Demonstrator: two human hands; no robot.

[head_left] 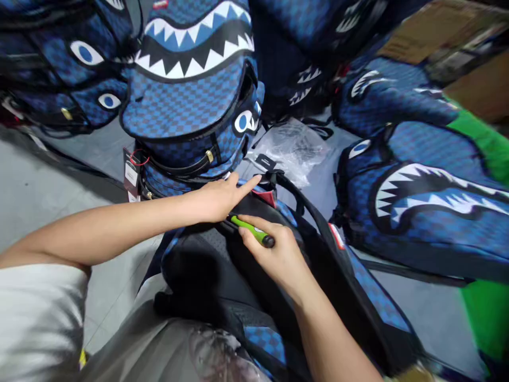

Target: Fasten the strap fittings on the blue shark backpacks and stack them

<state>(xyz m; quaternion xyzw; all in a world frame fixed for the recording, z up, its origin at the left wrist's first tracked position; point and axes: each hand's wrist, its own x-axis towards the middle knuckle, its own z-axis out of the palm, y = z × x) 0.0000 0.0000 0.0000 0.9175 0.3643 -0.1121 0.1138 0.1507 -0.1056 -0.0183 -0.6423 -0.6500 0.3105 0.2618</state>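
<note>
My right hand [274, 246] is wrapped round a slim green tool [254, 231] with a black butt end. Its other end points left toward my left hand and is hidden, so its kind is unclear. My left hand [220, 197] lies on the top of a black-backed backpack [199, 260], one digit stretched out to the right and the others partly out of sight. This backpack stands against my lap, its black straps and back panel facing me. A red label [265, 198] shows near its top, and a red-and-white patch [336, 236] sits on its strap side.
Just beyond stands a blue checkered backpack [186, 106] with a shark-mouth print and a hang tag [131, 178]. Similar bags are at the left [51, 69] and right [429, 201]. Clear plastic wrap [296, 146] lies between them. Cardboard boxes [433, 29] are at the upper right.
</note>
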